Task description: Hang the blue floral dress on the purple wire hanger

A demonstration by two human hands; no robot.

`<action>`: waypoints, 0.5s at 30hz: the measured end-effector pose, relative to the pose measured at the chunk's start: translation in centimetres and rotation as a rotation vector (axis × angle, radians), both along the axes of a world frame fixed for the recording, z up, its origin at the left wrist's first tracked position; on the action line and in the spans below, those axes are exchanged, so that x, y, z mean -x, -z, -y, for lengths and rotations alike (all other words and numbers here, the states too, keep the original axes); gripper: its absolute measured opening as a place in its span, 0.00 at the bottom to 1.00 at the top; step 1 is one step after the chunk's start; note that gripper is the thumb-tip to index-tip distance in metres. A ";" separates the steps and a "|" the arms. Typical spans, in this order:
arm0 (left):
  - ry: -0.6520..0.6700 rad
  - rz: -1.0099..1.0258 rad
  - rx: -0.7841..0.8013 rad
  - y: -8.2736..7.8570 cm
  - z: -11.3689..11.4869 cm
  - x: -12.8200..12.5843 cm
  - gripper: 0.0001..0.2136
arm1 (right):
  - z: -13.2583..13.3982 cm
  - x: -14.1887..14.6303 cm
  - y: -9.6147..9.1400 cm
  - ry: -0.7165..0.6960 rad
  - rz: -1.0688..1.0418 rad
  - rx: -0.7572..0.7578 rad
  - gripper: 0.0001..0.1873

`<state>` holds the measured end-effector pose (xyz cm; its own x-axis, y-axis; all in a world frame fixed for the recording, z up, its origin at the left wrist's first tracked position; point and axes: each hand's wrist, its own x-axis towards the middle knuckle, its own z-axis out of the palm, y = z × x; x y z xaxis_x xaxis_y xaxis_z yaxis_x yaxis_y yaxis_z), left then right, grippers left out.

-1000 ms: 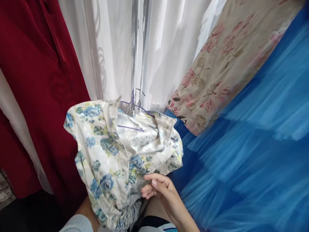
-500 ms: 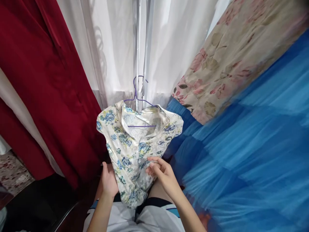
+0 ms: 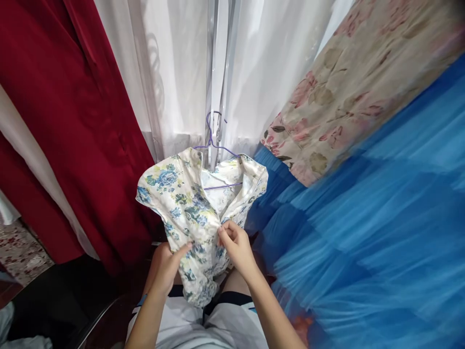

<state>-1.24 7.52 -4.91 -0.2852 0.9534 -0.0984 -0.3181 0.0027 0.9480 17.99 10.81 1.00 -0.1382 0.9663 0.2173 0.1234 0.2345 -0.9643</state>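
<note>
A white sleeveless-looking blouse (image 3: 174,186) with blue and yellow flowers hangs in front of me, its collar open in a V. A thin purple hanger (image 3: 210,132) runs through its shoulders, its bar showing inside the neck. My left hand (image 3: 165,269) holds the blouse's left side, thumb flat on the front and the other fingers hidden behind the cloth. At the bottom of the V, my right hand (image 3: 238,248) pinches the front edge between thumb and fingers. The lower blouse hangs over my lap.
Red cloth (image 3: 72,145) hangs on the left, white curtains (image 3: 178,63) and a metal pole (image 3: 218,63) stand behind. To the right are a floral fabric (image 3: 327,102) and blue tulle (image 3: 381,232). A black seat-like surface (image 3: 65,295) lies lower left.
My right hand has moved up and closed on the blouse's front edge. My left thumb has come over onto the front. The blouse has turned and its neckline is drawn closer together.
</note>
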 end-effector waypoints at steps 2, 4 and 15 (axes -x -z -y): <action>-0.298 -0.193 -0.081 -0.2 -0.7 1.3 0.23 | 0.5 -0.7 0.1 0.014 -0.008 0.017 0.14; -0.581 -0.384 -0.220 -0.8 -0.9 1.7 0.22 | 0.9 -0.8 0.2 0.006 -0.019 0.032 0.14; 0.084 -0.785 -0.524 -3.8 -1.4 -3.6 0.07 | 1.5 2.1 -1.9 -0.156 -0.196 0.164 0.12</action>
